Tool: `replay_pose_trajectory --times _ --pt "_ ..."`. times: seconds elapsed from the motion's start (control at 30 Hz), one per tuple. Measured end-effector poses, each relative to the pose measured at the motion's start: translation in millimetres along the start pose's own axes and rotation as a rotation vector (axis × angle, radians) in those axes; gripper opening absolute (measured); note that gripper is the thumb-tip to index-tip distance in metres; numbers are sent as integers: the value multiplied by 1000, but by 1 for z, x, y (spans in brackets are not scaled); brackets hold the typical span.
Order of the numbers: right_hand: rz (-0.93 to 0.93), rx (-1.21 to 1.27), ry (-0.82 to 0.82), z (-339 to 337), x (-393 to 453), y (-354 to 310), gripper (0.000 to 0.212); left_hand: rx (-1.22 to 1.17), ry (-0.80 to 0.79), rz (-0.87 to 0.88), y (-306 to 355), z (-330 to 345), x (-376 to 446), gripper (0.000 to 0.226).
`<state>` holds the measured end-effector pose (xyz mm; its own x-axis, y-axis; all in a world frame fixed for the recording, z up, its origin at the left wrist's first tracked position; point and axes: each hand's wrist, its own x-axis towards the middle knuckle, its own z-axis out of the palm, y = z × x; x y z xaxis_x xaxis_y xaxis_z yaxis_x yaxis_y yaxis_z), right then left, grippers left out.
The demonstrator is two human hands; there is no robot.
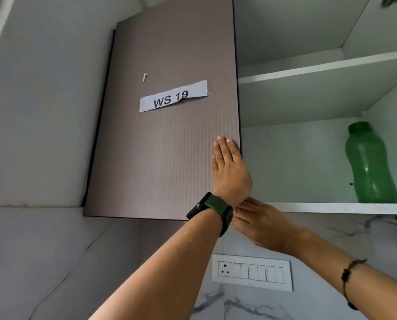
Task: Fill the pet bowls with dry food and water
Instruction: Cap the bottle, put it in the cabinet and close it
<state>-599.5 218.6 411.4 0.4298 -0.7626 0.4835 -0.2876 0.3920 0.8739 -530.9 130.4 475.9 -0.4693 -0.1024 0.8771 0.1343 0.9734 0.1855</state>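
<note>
A brown ribbed cabinet door (165,139) with a paper label reading "WS 19" hangs on the wall. My left hand (231,169), a watch with a green strap on its wrist, lies flat with straight fingers on the door's lower right corner. My right hand (260,224) reaches up under the door's bottom edge, fingers straight, its tips hidden behind my left wrist. To the right the cabinet stands open, and a green plastic bottle (370,167) with a green cap stands upright on its white lower shelf (331,207). No pet bowls or dry food are in view.
A white upper shelf (320,68) inside the cabinet holds nothing I can see. Below the cabinet a white switch and socket plate (253,272) sits on the marbled wall. A grey wall fills the left side.
</note>
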Motion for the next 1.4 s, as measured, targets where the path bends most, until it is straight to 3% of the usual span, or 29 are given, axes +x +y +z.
replay_pose_trajectory --times 0.07,0.2,0.4,0.63,0.87,1.0,1.1,1.27,1.4 --pt "53 39 -70 4 -2 -2 53 17 -27 -7 -3 6 3 74" --pt "135 71 -102 11 -4 -6 46 35 -90 -35 -5 20 8 77" --pt "192 175 -90 2 1 -7 43 60 -18 -74 -1 35 10 77" --pt "315 167 -157 -37 -22 2 21 -80 -93 -93 34 13 11 78" --pt "737 -200 -27 -193 -92 47 20 -518 -21 297 179 -18 -14 45" --pt "811 -481 -12 -294 -118 69 14 -733 9 544 278 -54 -50 36" --pt "833 -684 -69 -364 -134 76 10 -940 -23 631 338 -77 -75 31" --pt "950 -932 -155 -451 -161 78 18 -1139 -87 729 418 -110 -109 34" --pt "1281 -855 -215 -483 -187 74 36 -1088 -61 806 469 -115 -129 52"
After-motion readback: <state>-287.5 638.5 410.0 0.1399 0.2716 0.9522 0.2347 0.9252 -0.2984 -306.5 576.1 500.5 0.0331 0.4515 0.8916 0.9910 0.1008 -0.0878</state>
